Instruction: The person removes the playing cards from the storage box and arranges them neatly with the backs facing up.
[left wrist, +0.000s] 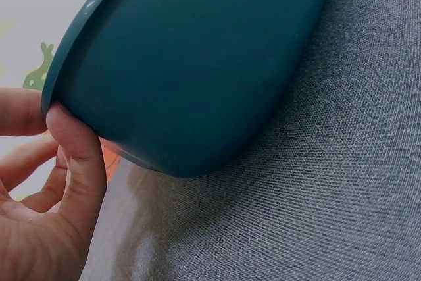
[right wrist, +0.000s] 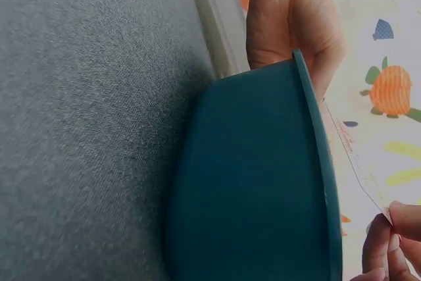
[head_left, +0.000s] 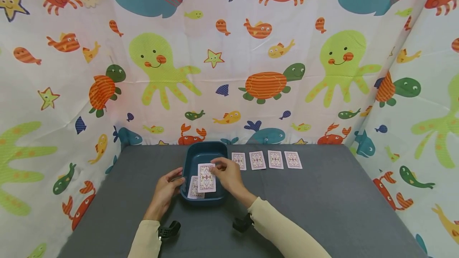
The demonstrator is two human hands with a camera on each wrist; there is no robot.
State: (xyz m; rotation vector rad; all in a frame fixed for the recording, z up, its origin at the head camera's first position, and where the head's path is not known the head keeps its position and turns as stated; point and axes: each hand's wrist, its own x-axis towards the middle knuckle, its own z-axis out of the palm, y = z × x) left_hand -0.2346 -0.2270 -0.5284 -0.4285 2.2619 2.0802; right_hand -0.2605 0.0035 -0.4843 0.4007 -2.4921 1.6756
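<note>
A dark teal plastic tub (head_left: pixel 204 201) stands on the grey table. My left hand (head_left: pixel 166 192) pinches its left rim between thumb and fingers, as the left wrist view also shows at the tub wall (left wrist: pixel 177 77). Above the tub, my right hand (head_left: pixel 229 174) pinches a patterned playing card (head_left: pixel 206 178) by its right edge, back side up. In the right wrist view this card (right wrist: pixel 355 169) appears thin and edge-on, above the rim. Another playing card (head_left: pixel 193 189) lies inside the tub, partly hidden by the held one.
Right of the tub, several playing cards (head_left: pixel 275 159) lie back up in a row near the table's far edge; the leftmost is partly behind my right hand. A sea-animal curtain (head_left: pixel 222 90) hangs behind and beside the grey table (head_left: pixel 305 202). Each wrist carries a black device (head_left: pixel 170 229).
</note>
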